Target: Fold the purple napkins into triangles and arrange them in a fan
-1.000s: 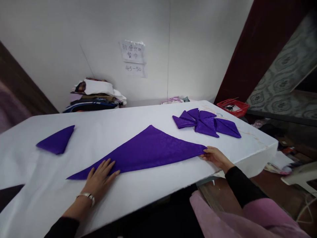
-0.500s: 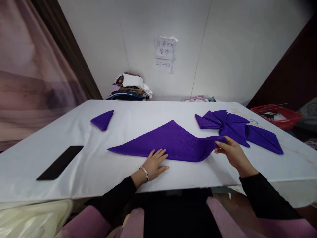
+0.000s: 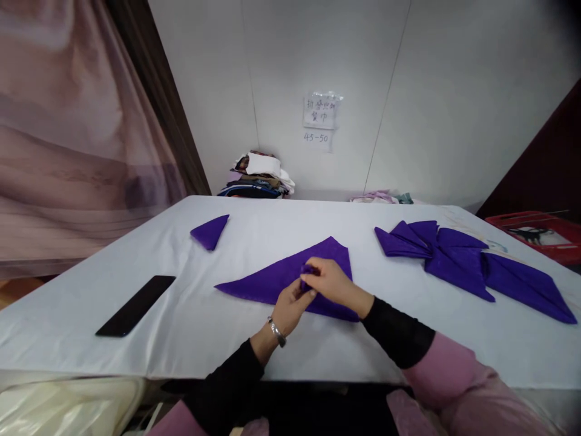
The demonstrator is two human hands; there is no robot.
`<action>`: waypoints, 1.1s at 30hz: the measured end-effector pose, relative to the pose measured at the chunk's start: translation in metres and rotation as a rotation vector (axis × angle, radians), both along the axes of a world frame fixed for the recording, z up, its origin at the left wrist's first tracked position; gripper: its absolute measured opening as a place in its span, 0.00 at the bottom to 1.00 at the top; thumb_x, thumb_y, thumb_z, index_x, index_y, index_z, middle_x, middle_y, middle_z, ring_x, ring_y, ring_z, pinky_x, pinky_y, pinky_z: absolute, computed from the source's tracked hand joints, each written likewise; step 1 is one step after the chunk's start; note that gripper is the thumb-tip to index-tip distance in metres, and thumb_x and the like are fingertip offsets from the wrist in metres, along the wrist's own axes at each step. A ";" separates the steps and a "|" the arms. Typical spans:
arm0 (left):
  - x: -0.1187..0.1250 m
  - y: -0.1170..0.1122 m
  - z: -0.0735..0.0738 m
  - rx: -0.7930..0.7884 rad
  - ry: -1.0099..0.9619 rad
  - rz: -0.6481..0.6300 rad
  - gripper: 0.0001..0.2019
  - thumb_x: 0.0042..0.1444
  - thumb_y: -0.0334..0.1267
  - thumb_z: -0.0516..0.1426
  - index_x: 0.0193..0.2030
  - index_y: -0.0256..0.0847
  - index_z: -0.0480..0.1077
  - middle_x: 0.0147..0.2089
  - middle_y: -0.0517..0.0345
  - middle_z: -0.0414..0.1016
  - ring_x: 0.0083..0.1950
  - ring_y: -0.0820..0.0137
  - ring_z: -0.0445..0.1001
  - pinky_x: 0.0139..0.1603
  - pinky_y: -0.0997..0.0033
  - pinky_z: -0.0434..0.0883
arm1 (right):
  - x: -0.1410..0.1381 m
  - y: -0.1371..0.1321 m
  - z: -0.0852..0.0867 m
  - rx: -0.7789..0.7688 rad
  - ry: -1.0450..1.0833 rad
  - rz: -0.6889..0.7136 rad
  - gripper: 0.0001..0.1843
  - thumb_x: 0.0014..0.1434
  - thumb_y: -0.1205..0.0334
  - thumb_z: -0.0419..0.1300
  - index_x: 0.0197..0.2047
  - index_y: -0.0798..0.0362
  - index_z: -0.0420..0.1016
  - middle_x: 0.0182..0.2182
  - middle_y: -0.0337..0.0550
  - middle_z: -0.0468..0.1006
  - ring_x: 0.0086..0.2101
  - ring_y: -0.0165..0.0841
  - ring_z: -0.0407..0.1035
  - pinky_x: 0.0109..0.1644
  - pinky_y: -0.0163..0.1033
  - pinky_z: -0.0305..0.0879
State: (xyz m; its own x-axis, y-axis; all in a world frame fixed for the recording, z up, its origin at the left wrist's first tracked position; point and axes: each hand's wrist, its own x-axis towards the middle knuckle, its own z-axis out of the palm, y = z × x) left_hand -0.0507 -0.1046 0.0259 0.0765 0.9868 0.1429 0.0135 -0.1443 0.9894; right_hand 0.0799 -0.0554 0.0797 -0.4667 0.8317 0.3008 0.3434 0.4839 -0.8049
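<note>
A purple cloth napkin (image 3: 267, 280) lies on the white-covered table in front of me, its long point toward the left. Its right corner is folded over toward the middle. My right hand (image 3: 329, 280) pinches that corner, coming in from the right across the cloth. Close against it, my left hand (image 3: 293, 304) has its fingers and thumb closed around the same bunched corner. Part of the napkin is hidden beneath both hands.
A small folded purple napkin (image 3: 210, 232) and a black phone-like slab (image 3: 136, 306) lie to the left. Several folded purple napkins (image 3: 458, 257) overlap at the right. Beyond the table are a clothes pile (image 3: 261, 175) and a red basket (image 3: 540, 230).
My right hand has carried the napkin's right corner leftward over the cloth. My left hand has gone from lying flat on the near edge to gripping that corner. The view has shifted.
</note>
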 end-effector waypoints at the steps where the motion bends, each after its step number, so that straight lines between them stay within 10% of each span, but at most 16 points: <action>1: -0.003 0.002 -0.003 -0.025 -0.046 0.048 0.17 0.49 0.47 0.60 0.41 0.36 0.72 0.39 0.54 0.78 0.41 0.66 0.74 0.44 0.65 0.71 | -0.007 -0.004 0.000 0.036 -0.029 0.019 0.06 0.54 0.62 0.57 0.26 0.49 0.69 0.22 0.33 0.70 0.25 0.30 0.67 0.31 0.37 0.66; 7: -0.031 0.004 -0.018 -0.274 -0.233 0.261 0.17 0.45 0.52 0.61 0.25 0.38 0.69 0.21 0.61 0.71 0.25 0.71 0.72 0.34 0.67 0.72 | -0.005 -0.014 -0.014 0.267 -0.100 0.163 0.11 0.61 0.57 0.54 0.44 0.43 0.75 0.45 0.39 0.76 0.46 0.38 0.69 0.53 0.47 0.65; 19: -0.110 -0.004 -0.021 -0.330 -0.119 0.598 0.10 0.41 0.42 0.63 0.25 0.37 0.70 0.20 0.61 0.73 0.22 0.73 0.71 0.21 0.77 0.65 | 0.051 -0.004 -0.090 0.410 -0.177 -0.013 0.13 0.61 0.56 0.55 0.45 0.51 0.75 0.49 0.49 0.74 0.53 0.43 0.65 0.58 0.55 0.62; 33: -0.165 0.006 -0.025 -0.398 0.015 0.785 0.04 0.45 0.34 0.60 0.30 0.38 0.69 0.15 0.66 0.67 0.16 0.76 0.67 0.15 0.80 0.55 | 0.052 -0.010 -0.108 0.451 -0.308 0.120 0.18 0.59 0.51 0.58 0.49 0.51 0.73 0.50 0.49 0.75 0.54 0.45 0.64 0.57 0.57 0.61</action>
State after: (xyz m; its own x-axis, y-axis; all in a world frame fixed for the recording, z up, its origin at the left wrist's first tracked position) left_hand -0.2152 -0.0988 0.0010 -0.6458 0.7316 -0.2186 -0.0230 0.2676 0.9633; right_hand 0.1316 -0.0658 -0.0284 -0.6730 0.5878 0.4490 0.4513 0.8073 -0.3803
